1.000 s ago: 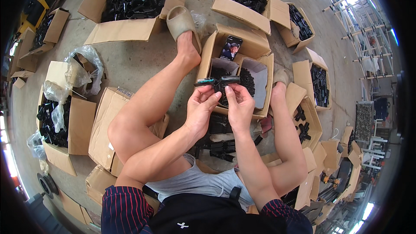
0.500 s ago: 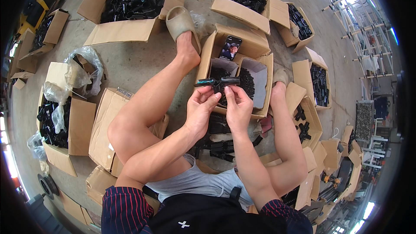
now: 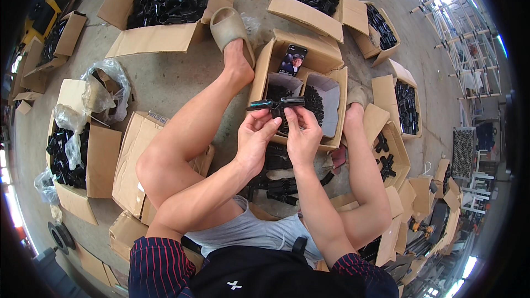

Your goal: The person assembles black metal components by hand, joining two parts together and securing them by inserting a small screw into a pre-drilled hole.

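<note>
Between my fingertips is a black T-shaped plastic part [image 3: 290,101], its long bar lying crosswise. My left hand [image 3: 256,139] pinches it from the left side, thumb and fingers closed. From the right, my right hand [image 3: 303,133] grips it the same way. Below it stands an open cardboard box [image 3: 259,73] with a phone [image 3: 292,59] propped inside against the far wall. Small black pieces [image 3: 314,104] lie in its white-lined compartments, partly hidden by my hands. More black parts [image 3: 282,186] lie on the floor between my legs.
Open cartons of black parts surround me: a large one [image 3: 152,41] far left, another [image 3: 301,14] far ahead, one [image 3: 104,160] at left with plastic bags [image 3: 72,118], and one [image 3: 402,168] beside my right leg. Metal racks [image 3: 450,38] stand at far right.
Hardly anything differs. Both hands keep their grip on the black part in nearly the same place; the whole view has shifted very slightly.
</note>
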Action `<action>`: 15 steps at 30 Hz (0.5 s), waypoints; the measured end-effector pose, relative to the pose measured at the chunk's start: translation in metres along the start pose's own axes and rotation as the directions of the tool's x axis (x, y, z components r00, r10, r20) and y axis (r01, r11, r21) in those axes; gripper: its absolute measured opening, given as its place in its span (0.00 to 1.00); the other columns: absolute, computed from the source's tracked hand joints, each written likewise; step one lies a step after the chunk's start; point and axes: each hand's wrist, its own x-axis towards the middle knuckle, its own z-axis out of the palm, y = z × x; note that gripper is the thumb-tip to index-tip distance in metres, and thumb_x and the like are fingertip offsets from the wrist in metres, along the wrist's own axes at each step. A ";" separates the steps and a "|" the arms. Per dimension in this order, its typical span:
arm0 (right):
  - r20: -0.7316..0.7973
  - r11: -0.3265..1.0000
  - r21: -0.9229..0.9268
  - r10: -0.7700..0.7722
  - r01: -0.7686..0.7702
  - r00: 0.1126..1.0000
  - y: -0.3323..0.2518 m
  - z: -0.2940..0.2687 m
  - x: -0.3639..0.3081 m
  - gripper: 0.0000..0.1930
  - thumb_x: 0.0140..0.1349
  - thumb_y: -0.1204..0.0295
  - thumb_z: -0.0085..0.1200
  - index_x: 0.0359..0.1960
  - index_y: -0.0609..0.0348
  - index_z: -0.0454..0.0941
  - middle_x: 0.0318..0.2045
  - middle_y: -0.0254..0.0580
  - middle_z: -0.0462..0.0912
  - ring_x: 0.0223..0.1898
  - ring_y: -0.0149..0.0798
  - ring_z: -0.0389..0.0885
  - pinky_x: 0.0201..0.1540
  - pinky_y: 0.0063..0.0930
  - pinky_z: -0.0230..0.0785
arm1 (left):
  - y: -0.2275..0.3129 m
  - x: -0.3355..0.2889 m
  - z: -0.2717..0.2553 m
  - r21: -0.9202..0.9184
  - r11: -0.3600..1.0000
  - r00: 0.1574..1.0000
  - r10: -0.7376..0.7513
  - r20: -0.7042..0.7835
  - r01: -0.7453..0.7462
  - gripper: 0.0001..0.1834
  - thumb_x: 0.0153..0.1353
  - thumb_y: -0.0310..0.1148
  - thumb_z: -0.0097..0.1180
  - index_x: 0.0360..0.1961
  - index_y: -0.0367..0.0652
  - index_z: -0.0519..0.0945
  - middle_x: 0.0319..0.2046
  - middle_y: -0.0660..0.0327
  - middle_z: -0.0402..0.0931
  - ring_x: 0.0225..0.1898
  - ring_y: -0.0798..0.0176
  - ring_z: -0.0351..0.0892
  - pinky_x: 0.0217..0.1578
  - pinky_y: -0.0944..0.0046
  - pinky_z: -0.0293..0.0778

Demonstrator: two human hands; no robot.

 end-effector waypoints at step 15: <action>0.048 0.994 -0.049 -0.093 0.096 0.994 0.003 -0.005 -0.002 0.09 0.64 0.70 0.65 0.36 0.66 0.85 0.30 0.44 0.85 0.32 0.38 0.83 0.37 0.29 0.72 | -0.005 -0.002 -0.001 0.030 0.999 0.999 0.014 -0.041 -0.013 0.14 0.64 0.22 0.63 0.48 0.47 0.75 0.46 0.66 0.81 0.48 0.71 0.79 0.50 0.66 0.74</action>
